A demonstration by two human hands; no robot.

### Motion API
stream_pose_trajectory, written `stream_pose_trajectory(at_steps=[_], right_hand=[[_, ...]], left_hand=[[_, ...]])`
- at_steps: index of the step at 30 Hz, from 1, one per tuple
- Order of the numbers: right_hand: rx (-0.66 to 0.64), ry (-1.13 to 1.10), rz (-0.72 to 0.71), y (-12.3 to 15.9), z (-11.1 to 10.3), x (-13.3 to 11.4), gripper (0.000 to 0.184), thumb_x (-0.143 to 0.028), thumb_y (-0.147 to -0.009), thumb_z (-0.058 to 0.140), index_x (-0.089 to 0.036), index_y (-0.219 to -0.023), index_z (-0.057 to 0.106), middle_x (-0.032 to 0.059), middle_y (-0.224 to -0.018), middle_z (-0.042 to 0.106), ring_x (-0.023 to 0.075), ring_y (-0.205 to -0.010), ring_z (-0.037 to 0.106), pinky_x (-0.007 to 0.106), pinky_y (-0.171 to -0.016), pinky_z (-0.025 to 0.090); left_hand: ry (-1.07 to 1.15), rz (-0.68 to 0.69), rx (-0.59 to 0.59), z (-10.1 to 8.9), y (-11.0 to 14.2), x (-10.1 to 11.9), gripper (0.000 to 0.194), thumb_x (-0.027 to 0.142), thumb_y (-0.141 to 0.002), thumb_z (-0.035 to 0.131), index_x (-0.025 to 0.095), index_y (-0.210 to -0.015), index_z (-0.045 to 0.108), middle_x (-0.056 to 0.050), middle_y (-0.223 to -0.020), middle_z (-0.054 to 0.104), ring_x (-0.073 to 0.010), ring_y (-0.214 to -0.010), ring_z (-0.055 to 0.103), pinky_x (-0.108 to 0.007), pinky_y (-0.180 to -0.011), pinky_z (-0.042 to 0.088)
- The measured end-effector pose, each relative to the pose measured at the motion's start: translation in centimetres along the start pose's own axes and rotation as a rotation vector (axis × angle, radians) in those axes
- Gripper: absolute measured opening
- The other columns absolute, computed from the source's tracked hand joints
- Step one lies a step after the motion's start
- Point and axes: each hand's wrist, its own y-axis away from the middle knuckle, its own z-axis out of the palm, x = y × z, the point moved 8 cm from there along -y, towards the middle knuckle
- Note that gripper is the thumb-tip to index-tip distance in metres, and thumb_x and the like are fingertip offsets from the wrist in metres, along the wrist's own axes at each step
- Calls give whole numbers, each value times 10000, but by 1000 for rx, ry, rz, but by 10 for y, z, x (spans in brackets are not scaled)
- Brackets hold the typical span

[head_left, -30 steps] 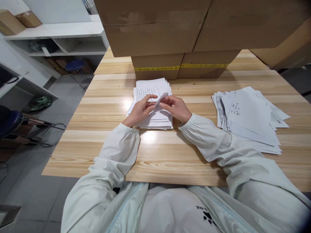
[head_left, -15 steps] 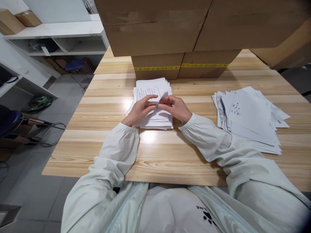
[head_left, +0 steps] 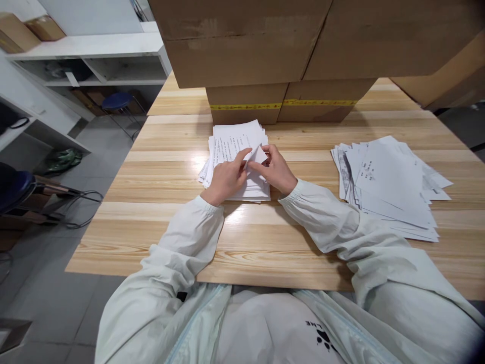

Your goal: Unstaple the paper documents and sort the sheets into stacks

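Observation:
A stack of printed paper [head_left: 229,136] lies on the table in front of me, its edges uneven. Over its right half, a sheet of paper [head_left: 259,155] is bent up at its edge. My right hand [head_left: 278,171] pinches that raised part between thumb and fingers. My left hand [head_left: 228,178] rests over the stack's lower middle, its index finger and thumb closed on the same sheet near the fold. The fingers partly hide where the sheet is gripped. To the right lies a looser, fanned-out pile of papers [head_left: 394,182], touched by neither hand.
Large cardboard boxes [head_left: 246,48] are stacked at the back of the wooden table [head_left: 159,202], just beyond the paper stack. On the left are white shelves [head_left: 94,46], a blue stool [head_left: 116,100] and cables on the floor.
My left hand has turned and moved slightly right, closing its fingers nearer the sheet. The raised paper now leans over to the right, showing more of its surface. The right hand has barely moved.

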Motion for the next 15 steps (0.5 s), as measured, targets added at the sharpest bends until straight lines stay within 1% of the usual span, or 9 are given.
stream_pose_trajectory(at_steps=[2,4,5,7,10,11,13,14,15], right_hand=[[18,-36,48,-1,-3,6,510,-259,-697,692,-240,-1162,484,22,-974,687,192,-826,644,343,-759,521],[28,-111,131,-2,-7,13,642,-202,-679,645,-244,-1285,437,26,-952,697,202,-791,652,347,-707,529],[37,-150,181,-2,-9,17,692,-184,-668,628,-234,-1325,417,27,-924,701,204,-762,654,347,-680,530],[68,-206,268,-3,-15,23,733,-153,-637,614,-207,-1341,419,18,-856,698,195,-697,649,339,-635,526],[106,-194,313,-6,-22,26,596,-130,-588,640,-199,-1175,558,-28,-738,655,151,-610,605,291,-583,498],[104,-164,308,-8,-24,25,496,-138,-584,658,-197,-1074,612,-35,-705,637,137,-593,584,275,-569,482],[84,-103,297,-11,-25,22,264,-200,-613,699,-186,-876,675,-19,-680,633,127,-587,558,266,-559,461],[68,-90,305,-13,-25,22,178,-270,-653,713,-182,-806,689,3,-689,650,132,-596,561,273,-565,461],[52,-93,319,-15,-25,22,198,-370,-704,706,-179,-759,697,28,-705,670,142,-607,570,287,-575,466]], left_hand=[[-22,-77,92,1,2,-1,343,182,-828,565,241,-1165,594,-24,-853,740,-218,-735,661,-317,-744,446],[20,-171,221,-4,4,-10,76,236,-864,556,226,-925,599,-7,-695,659,-201,-668,617,-308,-711,423],[71,-223,291,-7,4,-18,59,263,-880,546,225,-838,561,13,-619,595,-181,-620,581,-295,-683,408],[236,-344,417,-13,6,-40,146,305,-904,520,230,-784,484,58,-534,463,-138,-535,491,-262,-619,372],[500,-516,562,-14,10,-72,162,370,-941,450,239,-849,427,84,-563,403,-107,-508,431,-232,-568,339],[539,-527,600,-15,11,-76,169,391,-951,433,242,-871,418,81,-587,416,-106,-522,441,-230,-570,339],[491,-452,627,-19,13,-70,179,410,-962,426,246,-889,424,68,-618,454,-115,-560,474,-238,-591,348],[416,-378,602,-19,13,-60,175,406,-961,440,248,-888,441,58,-629,478,-125,-583,493,-246,-608,355],[320,-288,547,-17,12,-47,165,394,-958,459,248,-880,465,44,-643,511,-138,-614,517,-257,-629,365]])
